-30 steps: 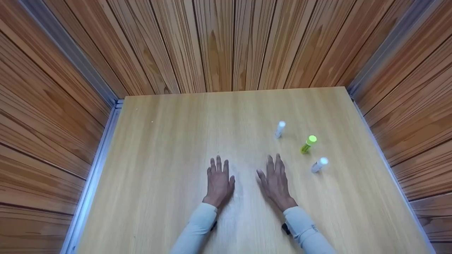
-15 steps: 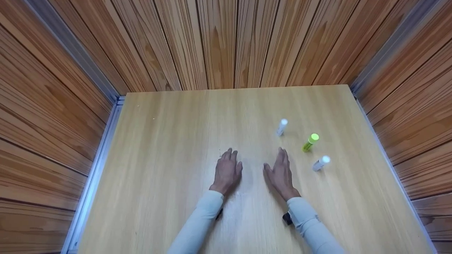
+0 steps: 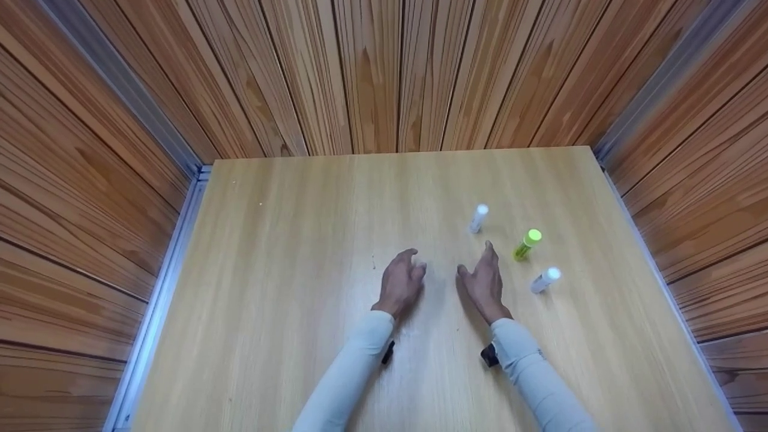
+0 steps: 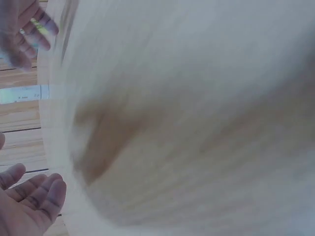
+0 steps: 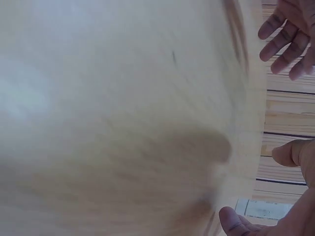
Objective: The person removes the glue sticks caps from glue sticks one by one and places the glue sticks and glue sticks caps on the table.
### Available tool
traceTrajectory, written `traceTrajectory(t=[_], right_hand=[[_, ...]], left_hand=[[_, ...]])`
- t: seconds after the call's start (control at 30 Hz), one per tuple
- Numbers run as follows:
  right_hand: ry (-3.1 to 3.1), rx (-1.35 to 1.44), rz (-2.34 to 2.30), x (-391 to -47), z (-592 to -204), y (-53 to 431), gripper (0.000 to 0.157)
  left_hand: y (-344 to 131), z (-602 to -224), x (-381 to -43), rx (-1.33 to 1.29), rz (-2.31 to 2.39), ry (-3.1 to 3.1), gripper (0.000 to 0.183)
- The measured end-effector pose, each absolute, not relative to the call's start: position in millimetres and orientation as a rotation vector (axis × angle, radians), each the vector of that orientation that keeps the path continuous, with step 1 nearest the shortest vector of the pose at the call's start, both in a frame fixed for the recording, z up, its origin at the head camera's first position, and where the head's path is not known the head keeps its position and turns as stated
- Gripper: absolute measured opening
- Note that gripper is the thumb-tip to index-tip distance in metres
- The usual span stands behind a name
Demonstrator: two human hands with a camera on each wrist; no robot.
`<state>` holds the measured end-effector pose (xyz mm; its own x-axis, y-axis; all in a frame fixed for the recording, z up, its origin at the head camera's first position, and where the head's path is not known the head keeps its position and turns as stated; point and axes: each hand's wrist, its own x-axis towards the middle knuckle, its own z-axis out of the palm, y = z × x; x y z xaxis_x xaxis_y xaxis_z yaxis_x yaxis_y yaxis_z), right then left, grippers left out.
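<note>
My left hand hovers over the middle of the table with fingers loosely bent and nothing held. To its right, my right hand is also unoccupied, its thumb spread from the fingers. Nearest the right fingertips stand a white capped tube, just beyond them, and a green capped tube, to their right. A second white capped tube stands right of the right hand. All three are slim and upright; their kind is too small to tell. A white tube shows between both hands in the left wrist view.
The light wooden table is bounded by wood-plank walls at the back and sides. A metal rail runs along its left edge. Dark wrist devices sit under the sleeves.
Both hands have moved forward and to the right, the left one more. Their fingers went from flat and spread to loosely bent. The three tubes stay where they were on the table.
</note>
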<state>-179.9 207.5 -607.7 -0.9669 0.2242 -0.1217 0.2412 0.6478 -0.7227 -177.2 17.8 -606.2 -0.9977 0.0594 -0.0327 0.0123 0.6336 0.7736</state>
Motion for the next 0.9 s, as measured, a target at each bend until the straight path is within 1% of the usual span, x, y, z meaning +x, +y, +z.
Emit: traceTrajectory(t=[0.37,0.5,0.9], right_hand=[[2.832,0.443,-1.336,-199.2,-607.4,211.6,0.087],[2.842,0.483,-1.367,-203.9,-606.6,208.7,0.085],[2.846,0.55,-1.381,-220.7,-602.4,210.3,0.086]], left_hand=[[46.9,-602.6,-202.5,0.046,1.741,2.537,0.042],[53.3,-599.8,-210.3,0.033,1.788,2.481,0.044],[72.8,-596.7,-225.7,-0.135,1.979,2.428,0.04]])
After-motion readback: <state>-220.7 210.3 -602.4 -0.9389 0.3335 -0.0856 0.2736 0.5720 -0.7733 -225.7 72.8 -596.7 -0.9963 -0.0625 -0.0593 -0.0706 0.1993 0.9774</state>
